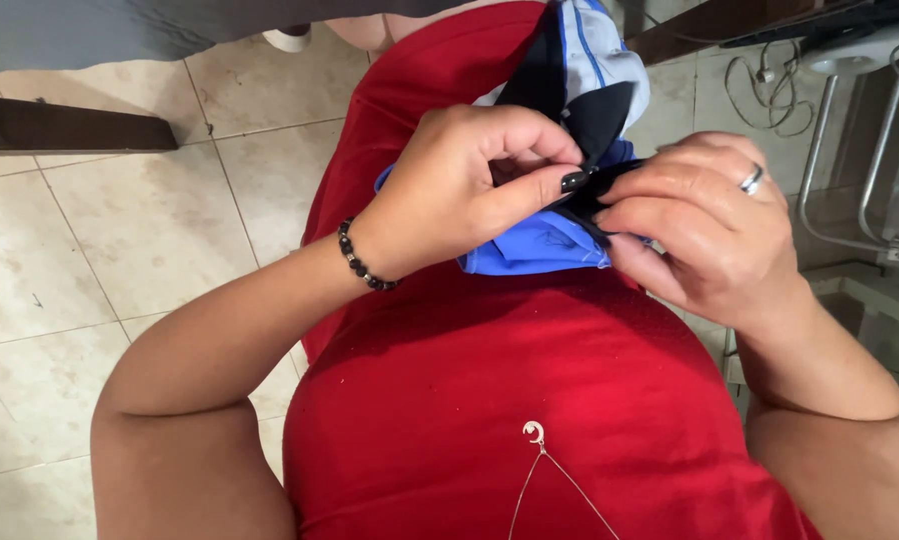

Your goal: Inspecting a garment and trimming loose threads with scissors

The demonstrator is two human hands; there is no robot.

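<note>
Left hand (pixel 464 190) and right hand (pixel 704 225) meet close together, fingertips of both pinched on the black edge of a blue, white and black garment (pixel 559 240). The garment lies on the person's red-clothed lap (pixel 489 380), above the tiled floor (pixel 119 230) at left and a white metal frame (pixel 869 180) at far right.

No packages, labels, signs or screens in view

Beneath you lies a floor (pixel 119 230) of pale beige tiles with thin grout lines. A dark wooden beam (pixel 64 128) rests on it at upper left, and a loose white cable (pixel 764 95) coils on it at upper right.
</note>
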